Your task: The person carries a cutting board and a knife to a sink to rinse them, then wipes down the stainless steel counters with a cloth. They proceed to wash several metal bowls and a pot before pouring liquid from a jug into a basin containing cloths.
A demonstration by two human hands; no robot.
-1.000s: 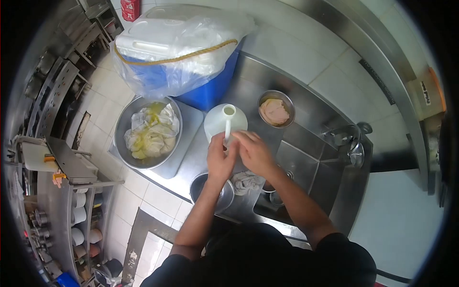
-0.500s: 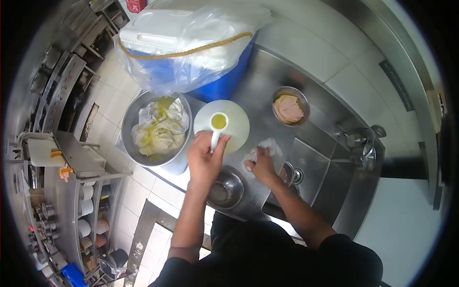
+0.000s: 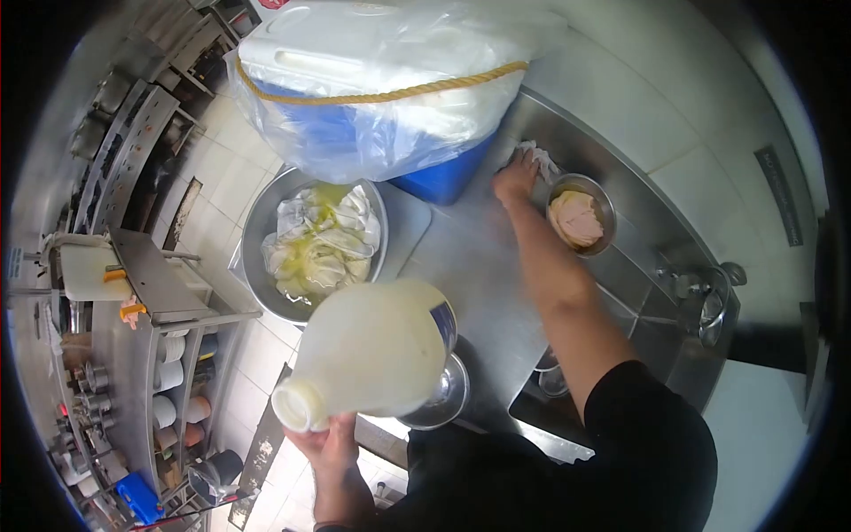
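Observation:
My left hand point(image 3: 332, 457) grips a large translucent plastic jug point(image 3: 377, 350) by its neck, tilted above the counter's near edge. My right hand point(image 3: 516, 177) presses a crumpled white cloth point(image 3: 541, 160) onto the steel counter point(image 3: 479, 257), beside a metal bowl point(image 3: 610, 219) holding a pale pinkish piece of food point(image 3: 576, 219). A big metal basin point(image 3: 253, 257) at the left contains white cloth point(image 3: 332, 239) in yellowish liquid. An empty steel bowl point(image 3: 452, 399) is partly hidden behind the jug.
A blue container point(image 3: 448, 168) under clear plastic, with a rope point(image 3: 399, 96) across it, occupies the back of the counter. At the right are the sink and a faucet point(image 3: 709, 306). Shelving with stacked dishes point(image 3: 168, 376) and a stove point(image 3: 133, 151) stand at the left.
The jug has been lifted off the counter and brought toward my body by my left hand. My right hand has moved away from me with the cloth, to the bowl's left. The view has shifted.

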